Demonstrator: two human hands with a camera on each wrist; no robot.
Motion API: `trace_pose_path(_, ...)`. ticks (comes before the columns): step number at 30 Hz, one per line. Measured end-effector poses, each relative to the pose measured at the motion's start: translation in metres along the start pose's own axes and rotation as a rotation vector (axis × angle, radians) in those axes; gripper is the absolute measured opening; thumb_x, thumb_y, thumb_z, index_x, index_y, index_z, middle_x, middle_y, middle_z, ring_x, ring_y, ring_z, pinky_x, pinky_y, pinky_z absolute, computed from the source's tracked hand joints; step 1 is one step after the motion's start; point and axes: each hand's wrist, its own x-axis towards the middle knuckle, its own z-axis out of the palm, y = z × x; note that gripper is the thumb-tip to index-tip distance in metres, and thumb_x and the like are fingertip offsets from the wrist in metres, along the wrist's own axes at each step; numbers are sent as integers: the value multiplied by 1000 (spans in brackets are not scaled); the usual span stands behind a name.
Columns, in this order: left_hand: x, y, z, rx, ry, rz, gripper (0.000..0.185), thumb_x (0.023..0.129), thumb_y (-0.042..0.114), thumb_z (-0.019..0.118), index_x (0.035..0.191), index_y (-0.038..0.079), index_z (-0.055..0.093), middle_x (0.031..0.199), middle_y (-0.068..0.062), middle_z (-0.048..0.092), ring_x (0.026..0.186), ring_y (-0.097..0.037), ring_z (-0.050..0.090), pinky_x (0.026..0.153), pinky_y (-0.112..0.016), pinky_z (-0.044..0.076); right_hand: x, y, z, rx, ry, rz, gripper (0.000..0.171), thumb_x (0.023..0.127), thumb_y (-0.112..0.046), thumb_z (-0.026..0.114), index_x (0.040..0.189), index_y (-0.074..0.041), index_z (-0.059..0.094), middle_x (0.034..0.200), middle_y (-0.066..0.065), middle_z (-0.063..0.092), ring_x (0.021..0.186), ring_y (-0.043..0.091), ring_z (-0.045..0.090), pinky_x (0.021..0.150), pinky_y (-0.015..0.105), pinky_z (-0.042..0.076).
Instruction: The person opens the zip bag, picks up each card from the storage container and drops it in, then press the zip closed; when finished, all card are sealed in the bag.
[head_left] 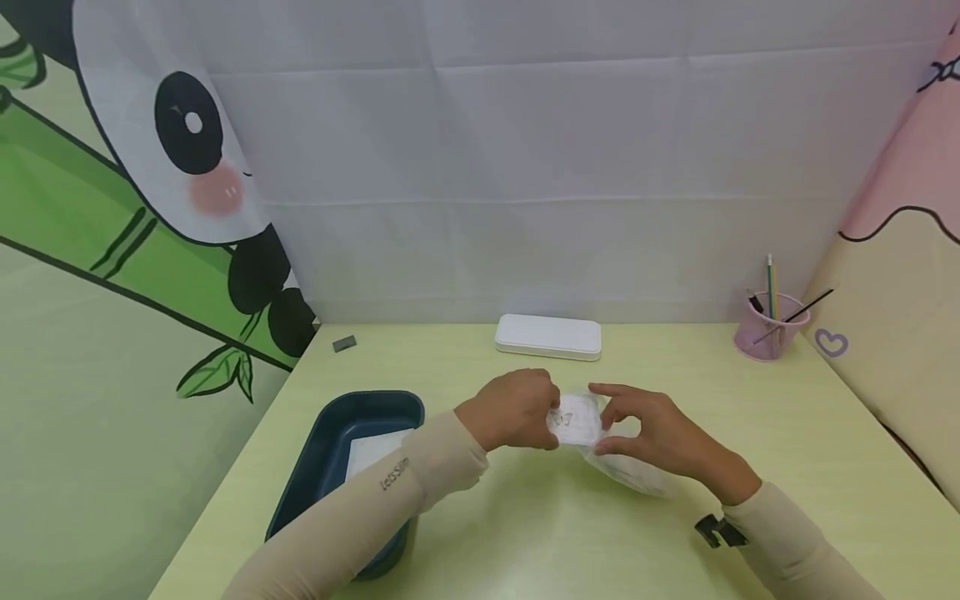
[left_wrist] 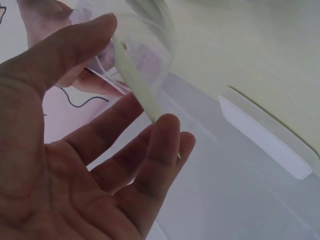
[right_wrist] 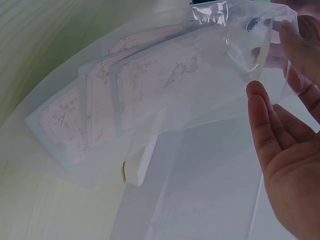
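Creased white backdrop (head_left: 562, 158), cartoon panda (head_left: 176, 146) left, pink-topped cream wall (head_left: 900, 275) right, yellowish tabletop (head_left: 540, 542)

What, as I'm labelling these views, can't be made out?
Head: part of the white sheet, hidden behind the left sleeve.
Left wrist: any print on the held card, seen nearly edge-on.
Right wrist: fine print on the bagged cards, too faint through the bag.
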Motion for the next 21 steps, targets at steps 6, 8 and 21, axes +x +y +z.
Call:
trace_pose_path(6,-3,2,-2,-8,15,27,23,75,33,85,87,17,75,85,8,60,74,-8,53,62,-21,44,-1,0,0,-4,3,-20,22,77,-27,87,86,-26,67,137,10,60,124,32,59,80,35,54)
trace_pose_path(8,-4,3,1,-34,31,30,30,77,36,86,96,15,77,95,7,63,82,-8,56,67,-21,46,-1,1,1,-2,-3,-22,22,78,-29,87,86,-26,66,137,10,60,123,33,58,80,33,53)
trace_pose_path(21,-22,-19,14,-64,109,131,51,84,38,82,130,22,66,138,6,56,123,-12,55,83,-29,52,-4,3,-8,-12,40,-45,27,73,-20,90,85,-24,66,134,13,63,117,32,63,75,27,52)
